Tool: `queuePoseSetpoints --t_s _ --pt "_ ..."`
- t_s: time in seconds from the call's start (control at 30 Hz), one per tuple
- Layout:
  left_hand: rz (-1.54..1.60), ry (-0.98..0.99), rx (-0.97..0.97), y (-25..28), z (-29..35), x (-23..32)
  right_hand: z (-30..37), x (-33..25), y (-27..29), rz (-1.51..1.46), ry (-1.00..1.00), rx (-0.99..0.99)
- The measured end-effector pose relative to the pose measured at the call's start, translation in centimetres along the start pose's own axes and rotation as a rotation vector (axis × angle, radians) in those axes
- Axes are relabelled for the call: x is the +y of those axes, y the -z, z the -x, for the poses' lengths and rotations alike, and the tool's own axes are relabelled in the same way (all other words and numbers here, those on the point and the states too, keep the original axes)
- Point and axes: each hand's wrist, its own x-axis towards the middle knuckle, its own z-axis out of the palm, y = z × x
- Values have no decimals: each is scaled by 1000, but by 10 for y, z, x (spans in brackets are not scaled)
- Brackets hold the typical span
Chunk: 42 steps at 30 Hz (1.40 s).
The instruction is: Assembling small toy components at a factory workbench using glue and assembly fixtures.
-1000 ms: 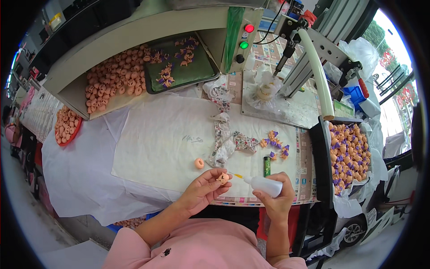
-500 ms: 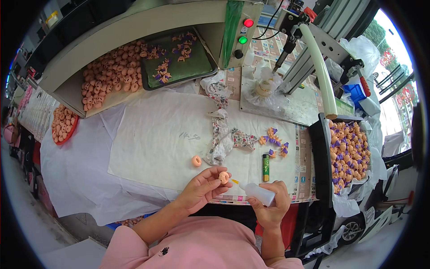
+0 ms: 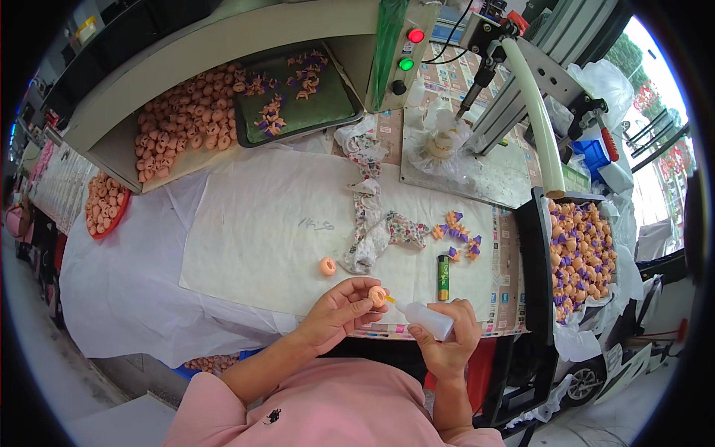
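Between the fingertips of my left hand is a small, hollow, peach-coloured plastic head, its opening turned toward the right. My right hand is wrapped round a white squeeze bottle, which lies tilted toward the left. Its thin yellow nozzle reaches the opening of the head; whether the tip touches the rim or sits inside is too small to tell. Another loose peach head rests on the white sheet just beyond my left hand. A green and black tube lies beyond the bottle.
Small purple-and-peach pieces and a crumpled floral cloth lie on the sheet. A shelf holds heaped peach heads and a dark tray. A press stands far right, a black bin nearer.
My left hand has turned the peach head so its opening faces the nozzle. The nozzle tip and the head have come together. The loose things on the table have stayed put.
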Motion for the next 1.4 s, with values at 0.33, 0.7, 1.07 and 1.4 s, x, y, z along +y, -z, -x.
queuePoseSetpoints --t_s 0.33,0.7,1.07,1.4 --pt "21 -12 -4 2 0 -4 5 -7 10 58 -47 -5" --pt "-12 -87 -27 7 -3 -10 5 -5 5 43 -14 25" --pt "-17 -84 -30 8 -4 -10 4 -5 6 36 -49 0" --pt "-13 -97 -34 6 -3 -10 4 -3 10 60 -14 -12"
